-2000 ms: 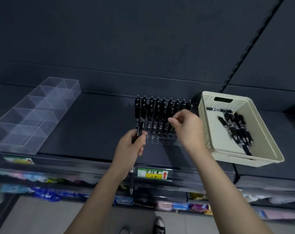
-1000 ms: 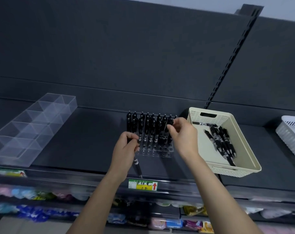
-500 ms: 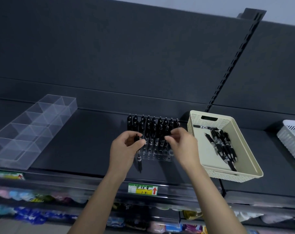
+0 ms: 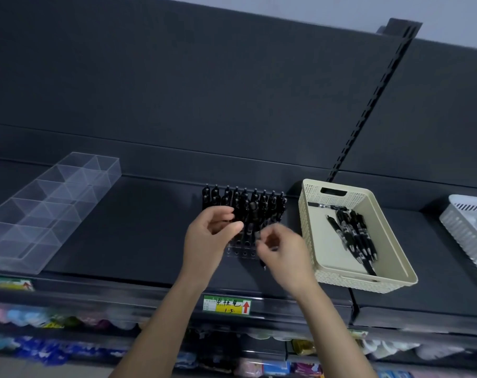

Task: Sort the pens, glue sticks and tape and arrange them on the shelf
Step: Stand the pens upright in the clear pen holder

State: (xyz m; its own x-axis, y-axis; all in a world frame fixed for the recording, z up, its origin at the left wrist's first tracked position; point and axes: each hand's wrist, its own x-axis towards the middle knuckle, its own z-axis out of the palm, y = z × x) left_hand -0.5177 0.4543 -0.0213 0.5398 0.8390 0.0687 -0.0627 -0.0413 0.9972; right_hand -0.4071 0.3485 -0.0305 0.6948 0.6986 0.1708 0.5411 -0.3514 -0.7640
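Observation:
Several black pens (image 4: 262, 201) stand upright in a clear holder (image 4: 240, 252) at the middle of the dark shelf (image 4: 139, 227). More black pens (image 4: 353, 237) lie loose in a beige basket (image 4: 341, 278) to the right of the holder. My right hand (image 4: 282, 253), blurred, is curled round a black pen just in front of the holder's right side. That pen's tip pokes out below the hand. My left hand (image 4: 208, 238) hovers at the holder's left side with its fingers loosely curled and nothing visible in it.
A clear divided organiser (image 4: 41, 214) lies on the shelf at the left. A white basket (image 4: 469, 230) sits at the far right edge. A slotted upright (image 4: 368, 110) runs up the back panel. A green and yellow price tag (image 4: 227, 304) hangs on the shelf's front edge.
The pen that hung from my left hand has passed to my right hand. My right hand dropped from the pen tops to the front of the holder.

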